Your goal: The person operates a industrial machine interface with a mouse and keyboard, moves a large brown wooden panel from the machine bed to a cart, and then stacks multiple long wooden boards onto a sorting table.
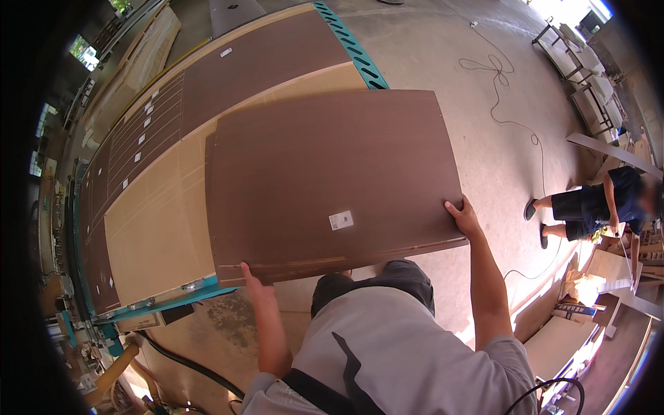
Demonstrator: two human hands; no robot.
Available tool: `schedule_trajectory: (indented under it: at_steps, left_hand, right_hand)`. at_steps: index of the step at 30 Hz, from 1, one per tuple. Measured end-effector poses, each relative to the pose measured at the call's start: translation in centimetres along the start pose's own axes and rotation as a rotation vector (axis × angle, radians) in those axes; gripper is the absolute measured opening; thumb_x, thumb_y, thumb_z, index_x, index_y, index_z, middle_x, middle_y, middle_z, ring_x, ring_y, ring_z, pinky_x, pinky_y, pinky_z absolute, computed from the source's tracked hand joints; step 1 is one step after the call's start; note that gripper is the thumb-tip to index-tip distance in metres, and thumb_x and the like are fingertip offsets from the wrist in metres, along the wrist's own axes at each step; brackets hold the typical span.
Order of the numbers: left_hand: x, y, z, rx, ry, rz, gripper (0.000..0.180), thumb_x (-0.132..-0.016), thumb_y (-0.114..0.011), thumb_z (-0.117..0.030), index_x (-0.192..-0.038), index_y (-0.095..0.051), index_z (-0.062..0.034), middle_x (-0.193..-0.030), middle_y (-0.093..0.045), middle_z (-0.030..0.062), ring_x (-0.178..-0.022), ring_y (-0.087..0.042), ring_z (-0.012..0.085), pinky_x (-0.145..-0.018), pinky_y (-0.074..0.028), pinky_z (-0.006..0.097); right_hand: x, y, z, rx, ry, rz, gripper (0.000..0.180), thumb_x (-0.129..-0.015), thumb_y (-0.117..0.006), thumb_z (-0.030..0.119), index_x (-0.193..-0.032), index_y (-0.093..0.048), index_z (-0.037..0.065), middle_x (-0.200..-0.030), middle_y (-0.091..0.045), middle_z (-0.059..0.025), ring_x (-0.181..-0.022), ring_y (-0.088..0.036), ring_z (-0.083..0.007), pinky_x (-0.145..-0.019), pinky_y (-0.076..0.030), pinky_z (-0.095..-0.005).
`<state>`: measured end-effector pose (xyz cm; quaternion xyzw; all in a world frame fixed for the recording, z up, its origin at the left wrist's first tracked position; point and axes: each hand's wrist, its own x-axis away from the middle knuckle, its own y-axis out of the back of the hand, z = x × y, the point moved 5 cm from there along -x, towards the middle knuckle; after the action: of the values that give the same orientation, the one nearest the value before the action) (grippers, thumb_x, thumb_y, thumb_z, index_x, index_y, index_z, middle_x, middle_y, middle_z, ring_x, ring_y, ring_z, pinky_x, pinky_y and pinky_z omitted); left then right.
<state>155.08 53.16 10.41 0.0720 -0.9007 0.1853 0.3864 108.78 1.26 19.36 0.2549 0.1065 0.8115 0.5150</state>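
A large dark brown wooden panel (pixel 325 166) with a small white label (pixel 341 220) on its top face is held level in front of my body. There seems to be more than one board in it, judging by the layered near edge. My left hand (pixel 256 282) grips that near edge at its left end, thumb on top and fingers hidden beneath. At the right near corner my right hand (pixel 464 216) clasps the side, thumb over the top face. The panel's left part overlaps the machine bed's edge; whether it rests there I cannot tell.
Cut brown panels (pixel 263 59) with labels lie on a tan board (pixel 162 221) over the teal-edged machine bed (pixel 351 45). A cable (pixel 494 104) trails across the floor. Another person (pixel 595 204) stands at the right near stacked boards (pixel 564 346). A black hose (pixel 190 370) runs at lower left.
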Motion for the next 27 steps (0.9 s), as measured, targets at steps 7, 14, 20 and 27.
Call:
schedule_trajectory:
  at_steps: [7,14,20,27]
  left_hand:
    - [8.9,2.7,5.6,0.051,-0.046,-0.024,0.07,-0.099,-0.066,-0.052,-0.152,-0.045,-0.0113,-0.152,-0.05,0.0054,-0.138,-0.048,0.0269,-0.118,-0.041,0.045]
    - [18.7,9.9,13.2,0.106,-0.126,0.015,0.058,-0.102,-0.063,-0.044,-0.149,-0.047,-0.0134,-0.148,-0.053,0.0044,-0.136,-0.048,0.0266,-0.118,-0.039,0.045]
    - [18.4,11.3,15.0,0.272,-0.181,0.122,0.061,-0.104,-0.054,-0.052,-0.151,-0.045,-0.0154,-0.157,-0.044,0.0037,-0.14,-0.045,0.0278,-0.119,-0.036,0.049]
    - [16.4,7.1,16.0,0.143,-0.008,-0.47,0.083,-0.098,-0.036,-0.077,-0.157,-0.041,-0.0186,-0.159,-0.043,0.0042,-0.143,-0.042,0.0295,-0.12,-0.033,0.05]
  right_hand:
    - [-0.7,5.3,-0.7,0.164,0.028,-0.024,0.082,-0.084,-0.082,0.051,-0.142,-0.055,0.0,-0.127,-0.069,-0.0237,-0.118,-0.067,-0.0342,-0.1,-0.054,-0.041]
    - [-2.3,10.0,-2.2,0.104,0.088,0.139,0.08,-0.085,-0.083,0.046,-0.144,-0.053,0.001,-0.124,-0.07,-0.0229,-0.115,-0.068,-0.0328,-0.098,-0.055,-0.0404]
    - [-3.4,10.3,-2.5,0.1,0.101,0.212,0.077,-0.086,-0.082,0.044,-0.144,-0.053,0.002,-0.127,-0.069,-0.0207,-0.118,-0.067,-0.0311,-0.1,-0.053,-0.04]
    - [-4.3,9.1,-4.9,0.082,0.132,0.2,0.073,-0.088,-0.083,0.034,-0.146,-0.051,0.004,-0.128,-0.068,-0.0178,-0.119,-0.064,-0.0287,-0.102,-0.05,-0.0392]
